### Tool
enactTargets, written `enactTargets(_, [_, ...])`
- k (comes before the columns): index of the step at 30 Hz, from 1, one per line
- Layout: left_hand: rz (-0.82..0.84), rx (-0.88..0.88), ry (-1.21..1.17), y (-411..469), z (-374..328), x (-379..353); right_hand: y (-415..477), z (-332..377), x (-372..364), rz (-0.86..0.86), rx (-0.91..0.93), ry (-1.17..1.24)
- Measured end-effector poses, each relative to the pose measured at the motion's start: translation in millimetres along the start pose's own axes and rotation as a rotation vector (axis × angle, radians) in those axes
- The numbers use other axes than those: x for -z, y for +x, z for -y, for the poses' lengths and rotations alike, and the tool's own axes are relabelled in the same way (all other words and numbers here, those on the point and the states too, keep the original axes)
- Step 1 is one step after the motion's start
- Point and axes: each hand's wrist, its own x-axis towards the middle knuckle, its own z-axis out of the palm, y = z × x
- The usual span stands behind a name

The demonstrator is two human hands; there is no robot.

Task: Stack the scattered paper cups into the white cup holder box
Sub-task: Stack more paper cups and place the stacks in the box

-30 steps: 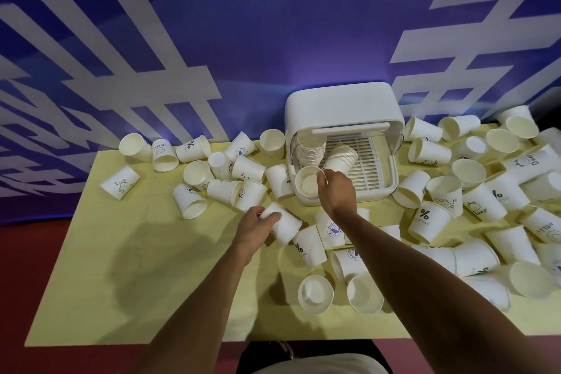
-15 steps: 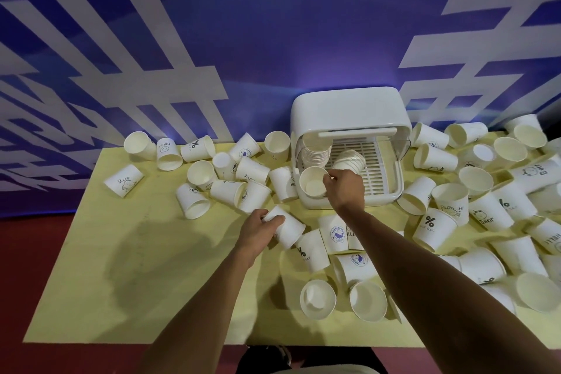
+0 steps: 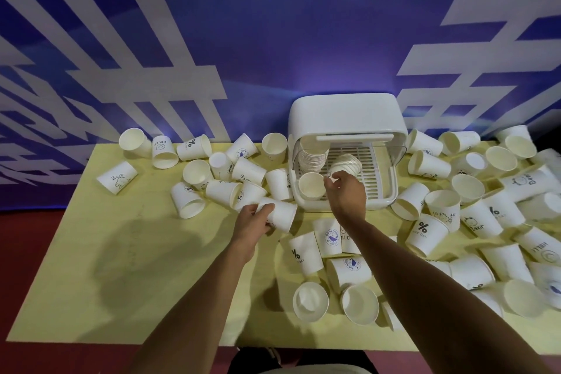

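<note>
- While my right hand point(image 3: 344, 191) reaches into the open front of the white plastic cup holder box point(image 3: 343, 118), its thumb and forefinger pinch the rim of a plain white paper cup point(image 3: 310, 186) sitting mouth-up in the box's front left corner.
- Behind that cup a nested stack of white cups point(image 3: 312, 158) leans by the box's left wall, and a shorter stack point(image 3: 346, 163) lies on the slatted floor beside it, just beyond my knuckles.
- My left hand point(image 3: 253, 222) grips a second white paper cup point(image 3: 282, 215), fingers curled round its base end; it lies on its side, just left of the box.
- Many loose white cups point(image 3: 425, 234), some printed, lie scattered over the pale yellow table point(image 3: 91, 252) on both sides of the box and between my forearms.
- Behind the table stands a blue wall with broad white strokes point(image 3: 273, 24); a dark red floor point(image 3: 24, 237) shows at the left.
</note>
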Motion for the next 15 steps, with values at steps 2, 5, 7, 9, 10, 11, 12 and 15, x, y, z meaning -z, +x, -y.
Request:
enactTargets(2, [0.008, 0.021, -0.121, -0.9, -6.5, -3.3, -11.3, 3.7, 5.0, 0.037, 0.085, 0.063])
enactTargets(5, [0.056, 0.056, -0.282, -3.4, -15.1, -10.6, -25.8, 6.0, 3.7, 0.187, 0.133, 0.173])
enactTargets(7, [0.098, 0.068, -0.370, -5.4, -19.0, -15.4, -34.5, 8.4, 0.4, 0.249, 0.142, 0.209])
enactTargets(9, [0.127, 0.078, -0.421, -7.4, -20.4, -18.2, -40.9, 14.8, 1.5, 0.275, 0.123, 0.305])
enactTargets(10, [0.131, 0.082, -0.446, -8.0, -20.7, -18.9, -42.5, 17.5, 2.9, 0.288, 0.108, 0.354])
enactTargets(11, [0.133, 0.085, -0.471, -8.2, -21.2, -19.6, -43.1, 20.2, 4.8, 0.306, 0.099, 0.388])
enactTargets(12, [0.137, 0.088, -0.487, -7.9, -21.4, -20.3, -43.5, 21.6, 6.4, 0.324, 0.097, 0.405])
enactTargets(15, [0.183, 0.106, -0.495, -9.3, -23.0, -24.0, -45.6, 22.6, 7.4, 0.349, 0.147, 0.378])
